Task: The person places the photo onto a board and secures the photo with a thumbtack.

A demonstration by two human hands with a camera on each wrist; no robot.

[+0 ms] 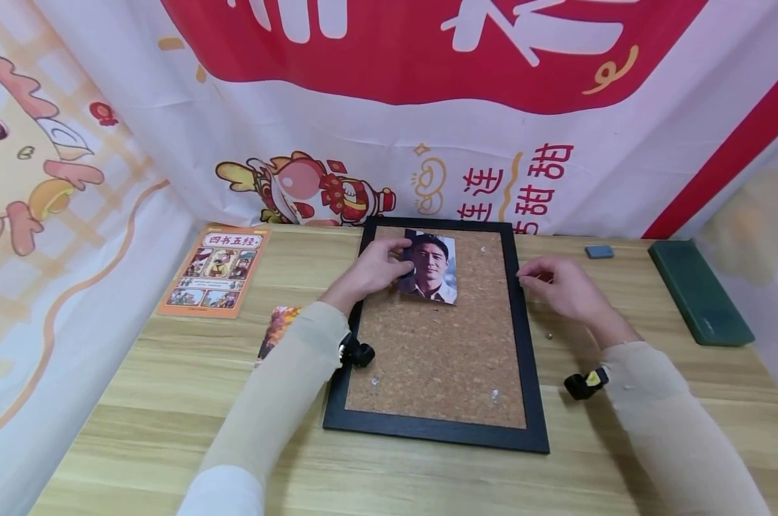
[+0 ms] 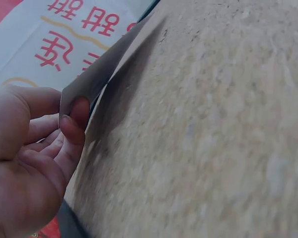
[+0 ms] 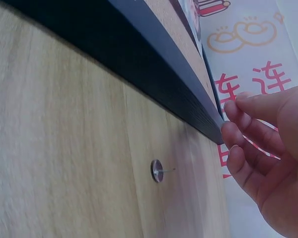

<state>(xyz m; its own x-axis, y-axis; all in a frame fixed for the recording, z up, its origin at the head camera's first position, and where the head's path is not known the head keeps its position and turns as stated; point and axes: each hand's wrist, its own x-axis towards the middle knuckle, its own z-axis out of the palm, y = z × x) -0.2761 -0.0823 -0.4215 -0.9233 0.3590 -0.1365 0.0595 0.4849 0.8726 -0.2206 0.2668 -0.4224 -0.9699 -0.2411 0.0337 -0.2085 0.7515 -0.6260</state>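
My left hand [image 1: 379, 265] pinches the left edge of a portrait photo [image 1: 434, 269] between thumb and fingers, over the upper part of a black-framed cork board [image 1: 437, 344]. In the left wrist view the photo [image 2: 97, 74] slants up from the cork, casting a shadow on it. Beside the board's right frame edge is my right hand [image 1: 566, 287], its thumb and index fingertips brought together. I cannot tell whether something small is between them. A metal thumbtack [image 3: 157, 171] lies on the table below that hand, point sideways.
Small shiny spots [image 1: 495, 394] dot the cork. Left of the board lie an orange comic-style book [image 1: 215, 276] and an autumn-coloured picture [image 1: 278, 330], partly behind the left sleeve. A blue eraser-like block [image 1: 599, 251] and a dark green case [image 1: 701, 294] lie at the right.
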